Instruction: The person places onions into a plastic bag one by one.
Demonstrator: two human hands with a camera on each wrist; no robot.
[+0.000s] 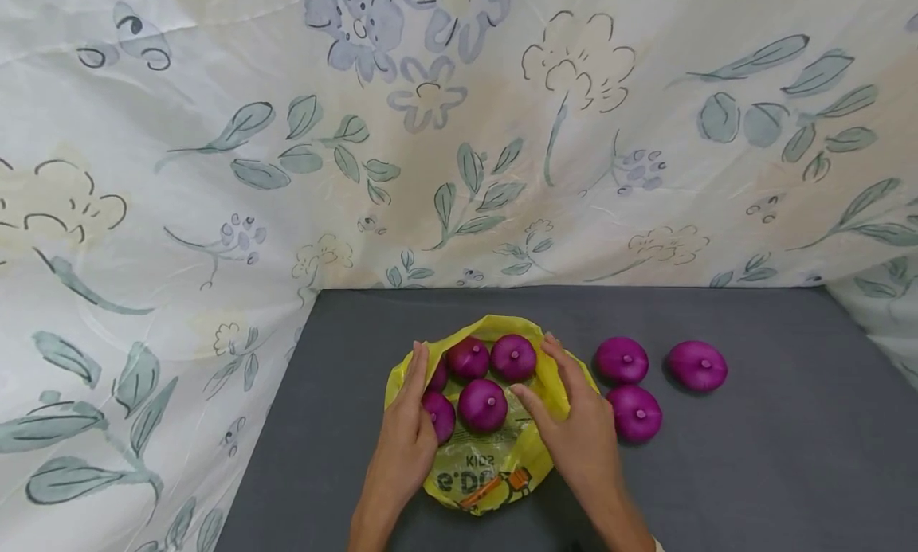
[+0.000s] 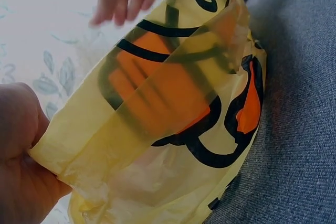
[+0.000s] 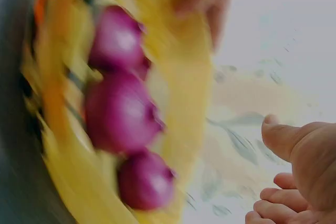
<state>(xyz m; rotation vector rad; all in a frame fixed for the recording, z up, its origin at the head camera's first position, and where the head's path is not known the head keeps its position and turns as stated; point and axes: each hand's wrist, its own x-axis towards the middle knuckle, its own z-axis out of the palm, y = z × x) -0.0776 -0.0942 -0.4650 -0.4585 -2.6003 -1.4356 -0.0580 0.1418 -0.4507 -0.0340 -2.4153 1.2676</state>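
Cloth (image 1: 559,154) with pale flowers and leaves is the largest thing that we see; it hangs behind the yellow bag (image 1: 466,448) and also to its left and right sides. Dark grey table surface (image 1: 774,456) lies under the bag and extends around it. The bag itself stands with its mouth wide, turned up to us, and on its thin wall we find letters and an orange and black print (image 2: 157,87). Our left hand (image 1: 407,428) is at the left edge of the bag and holds this edge between the thumb and the fingers. Our right hand (image 1: 584,432) is at the right edge of the bag; its thumb and fingers are spread wide apart and hold nothing. Inside the bag we count at least five purple onions (image 1: 483,405), of which those beside the left hand are partly hidden. Three loose onions (image 1: 634,413) lie on the table surface, right of the bag: two are near it, close together, and the third is farther to the right.
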